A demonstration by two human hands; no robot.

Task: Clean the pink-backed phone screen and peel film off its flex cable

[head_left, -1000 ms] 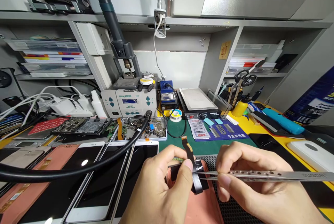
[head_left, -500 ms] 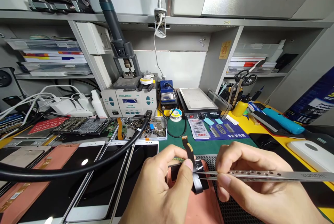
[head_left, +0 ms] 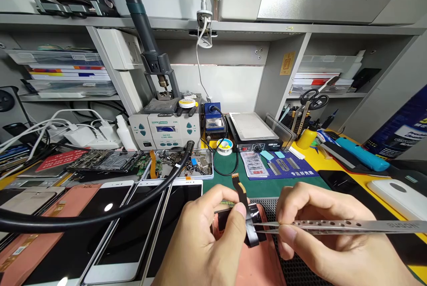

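Note:
A pink-backed phone screen panel (head_left: 258,261) lies at the bottom middle on a black perforated mat. My left hand (head_left: 213,237) pinches its upper end, thumb pressed beside a black flex cable (head_left: 251,228) that stands up from the panel and ends in a gold connector. Metal tweezers (head_left: 330,227) are held between the thumb and fingers of my right hand (head_left: 320,228). Their two tips are slightly apart, pointing left at the cable's right edge; whether they touch it is too small to tell.
A thick black hose (head_left: 110,219) crosses over several phone screens at the left. Behind are a tray of small parts (head_left: 208,172), a solder spool (head_left: 224,146) and a hot plate (head_left: 253,126). A black phone (head_left: 336,180) lies right.
The tweezers and my right hand have shifted very slightly, with the tips a little lower along the cable. My left hand holds nearly the same place.

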